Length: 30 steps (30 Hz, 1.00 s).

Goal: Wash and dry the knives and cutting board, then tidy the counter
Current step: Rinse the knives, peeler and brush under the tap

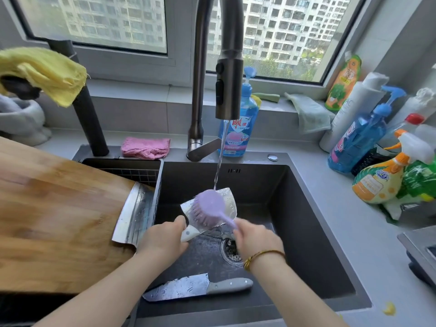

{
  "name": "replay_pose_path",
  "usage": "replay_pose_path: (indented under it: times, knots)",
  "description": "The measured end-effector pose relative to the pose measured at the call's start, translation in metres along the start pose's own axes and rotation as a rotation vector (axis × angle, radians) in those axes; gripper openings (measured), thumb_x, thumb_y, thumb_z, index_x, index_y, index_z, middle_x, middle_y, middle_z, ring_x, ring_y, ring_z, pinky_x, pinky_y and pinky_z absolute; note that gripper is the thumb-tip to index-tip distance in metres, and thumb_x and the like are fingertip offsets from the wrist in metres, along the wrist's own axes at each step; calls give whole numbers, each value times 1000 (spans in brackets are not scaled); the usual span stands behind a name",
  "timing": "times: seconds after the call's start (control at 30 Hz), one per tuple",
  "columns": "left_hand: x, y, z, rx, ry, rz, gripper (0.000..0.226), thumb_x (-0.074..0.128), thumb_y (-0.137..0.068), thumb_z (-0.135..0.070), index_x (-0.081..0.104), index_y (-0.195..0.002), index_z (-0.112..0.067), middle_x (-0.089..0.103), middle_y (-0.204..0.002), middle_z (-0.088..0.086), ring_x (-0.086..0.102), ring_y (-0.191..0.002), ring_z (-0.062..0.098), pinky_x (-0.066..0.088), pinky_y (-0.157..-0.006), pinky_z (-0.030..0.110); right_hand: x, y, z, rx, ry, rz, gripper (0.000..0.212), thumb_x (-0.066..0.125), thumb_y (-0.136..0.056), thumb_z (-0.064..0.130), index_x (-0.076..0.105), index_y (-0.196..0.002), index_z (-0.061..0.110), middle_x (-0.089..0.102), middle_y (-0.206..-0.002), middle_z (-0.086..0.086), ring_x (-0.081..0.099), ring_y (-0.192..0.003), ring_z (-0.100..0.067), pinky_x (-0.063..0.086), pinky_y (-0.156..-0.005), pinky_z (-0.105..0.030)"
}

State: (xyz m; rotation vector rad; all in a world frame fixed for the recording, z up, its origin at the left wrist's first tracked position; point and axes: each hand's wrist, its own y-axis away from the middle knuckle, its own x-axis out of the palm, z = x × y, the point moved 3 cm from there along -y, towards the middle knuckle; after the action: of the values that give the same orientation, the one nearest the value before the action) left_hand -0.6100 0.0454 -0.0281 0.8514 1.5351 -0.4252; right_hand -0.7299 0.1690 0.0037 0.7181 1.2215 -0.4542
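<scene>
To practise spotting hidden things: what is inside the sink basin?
A grey-handled knife lies on the sink bottom. Over the basin, the left hand holds a second knife while the right hand scrubs it with a purple brush. That hand covers part of the drain strainer.

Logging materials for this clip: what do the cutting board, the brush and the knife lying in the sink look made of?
Cutting board: wood or bamboo, brown with glued grain strips, matte. Brush: likely plastic, smooth uniform lilac. Knife: shiny metal blade, probably steel, wet; grey handle, material unclear.
</scene>
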Motion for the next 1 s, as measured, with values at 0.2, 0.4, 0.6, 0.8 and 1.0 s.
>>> replay_pose_path:
  times: [0.2,0.4,0.6,0.8,1.0]
  knots:
    - [2,1,1,-9,28,4,20,47,-90,-32,31,-96,-24,57,-98,2,58,-94,25,33,-66,26,4,3,-1,-27,17,4,29,29,-99,30,45,-123,27,64,-111,-7,60,-102,-28,39,-70,-29]
    - [8,0,8,-78,319,51,23,60,-84,-40,42,-87,-26,54,-85,-6,53,-81,16,40,-65,26,-9,-5,-35,201,-191,-75,35,33,-98,32,40,-132,32,59,-122,-7,56,-111,-30,44,-87,-31]
    - [13,-4,9,-239,1169,198,14,62,-86,-19,65,-80,-7,66,-68,7,61,-56,14,49,-50,25,-1,9,-48,272,-625,-292,41,43,-95,19,44,-134,31,66,-114,-9,59,-104,-32,46,-89,-35]
    - [12,-5,-9,-339,1498,311,27,52,-93,-21,60,-80,1,61,-69,11,53,-42,10,45,-38,19,22,26,-18,40,-378,-120,43,39,-97,27,32,-135,46,56,-129,4,55,-114,-22,43,-88,-30]
    - [14,-4,-20,-322,1652,486,30,45,-95,-26,56,-91,2,57,-59,5,50,-40,10,41,-35,18,9,12,-33,192,-450,-136,42,37,-97,27,34,-136,42,59,-126,-3,55,-113,-27,44,-88,-31]
